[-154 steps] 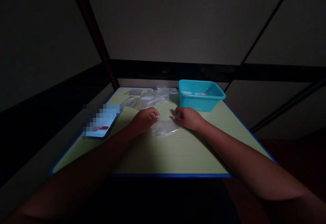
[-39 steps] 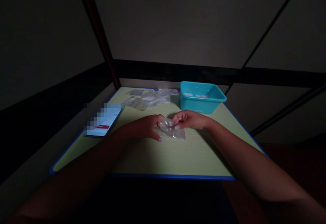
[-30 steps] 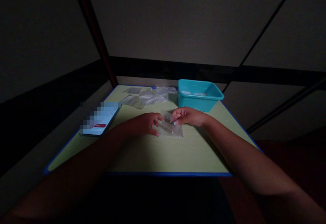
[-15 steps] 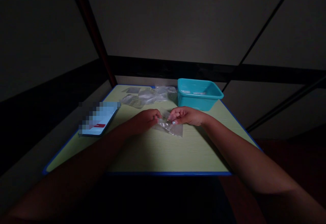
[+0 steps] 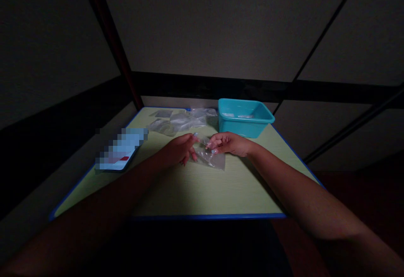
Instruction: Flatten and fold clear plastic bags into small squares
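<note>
On table (image 5: 195,193) | both hands still pinch clear bag (image 5: 211,158) | left fingers (image 5: 189,156) now splayed downward

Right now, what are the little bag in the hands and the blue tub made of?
The bag looks like thin clear plastic: the table shows through it, and it crinkles and glints. The tub seems to be hard, smooth plastic: one even turquoise colour with a rolled rim. The dim light leaves some doubt.
</note>
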A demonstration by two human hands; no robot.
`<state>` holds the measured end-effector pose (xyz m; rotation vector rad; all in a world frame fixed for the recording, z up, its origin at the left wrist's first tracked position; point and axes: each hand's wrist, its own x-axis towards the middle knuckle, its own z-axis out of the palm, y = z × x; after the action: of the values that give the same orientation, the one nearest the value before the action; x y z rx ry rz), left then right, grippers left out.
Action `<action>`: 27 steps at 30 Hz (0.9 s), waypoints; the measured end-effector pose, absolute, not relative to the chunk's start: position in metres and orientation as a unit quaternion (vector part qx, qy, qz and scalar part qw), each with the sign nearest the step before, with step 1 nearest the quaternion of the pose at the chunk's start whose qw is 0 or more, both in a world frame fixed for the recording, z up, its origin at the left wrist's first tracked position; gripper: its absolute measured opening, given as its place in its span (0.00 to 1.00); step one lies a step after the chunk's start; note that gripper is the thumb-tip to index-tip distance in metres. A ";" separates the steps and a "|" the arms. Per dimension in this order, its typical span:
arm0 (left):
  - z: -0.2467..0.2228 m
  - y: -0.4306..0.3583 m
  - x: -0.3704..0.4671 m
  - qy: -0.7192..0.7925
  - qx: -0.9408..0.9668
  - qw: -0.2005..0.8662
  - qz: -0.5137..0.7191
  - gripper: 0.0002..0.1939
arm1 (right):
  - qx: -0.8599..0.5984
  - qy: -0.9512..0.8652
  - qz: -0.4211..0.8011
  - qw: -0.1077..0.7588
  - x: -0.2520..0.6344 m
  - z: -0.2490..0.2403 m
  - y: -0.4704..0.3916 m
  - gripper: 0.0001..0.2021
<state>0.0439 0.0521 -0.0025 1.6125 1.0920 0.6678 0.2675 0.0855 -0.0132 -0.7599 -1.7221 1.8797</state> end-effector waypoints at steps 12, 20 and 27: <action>0.008 0.047 0.038 0.367 0.553 0.732 0.153 0.36 | -0.279 -0.611 0.692 0.265 0.267 -0.011 0.084 0.16; 0.010 0.046 0.041 0.360 0.515 0.743 0.229 0.30 | -0.270 -0.609 0.692 0.277 0.267 -0.014 0.084 0.18; 0.011 0.046 0.044 0.452 0.523 0.661 0.293 0.18 | -0.268 -0.615 0.673 0.313 0.262 -0.019 0.084 0.20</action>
<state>0.0437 0.0464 0.0105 1.1826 1.0224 0.6633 0.2624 0.0840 -0.0185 -0.7059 -1.6214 1.7742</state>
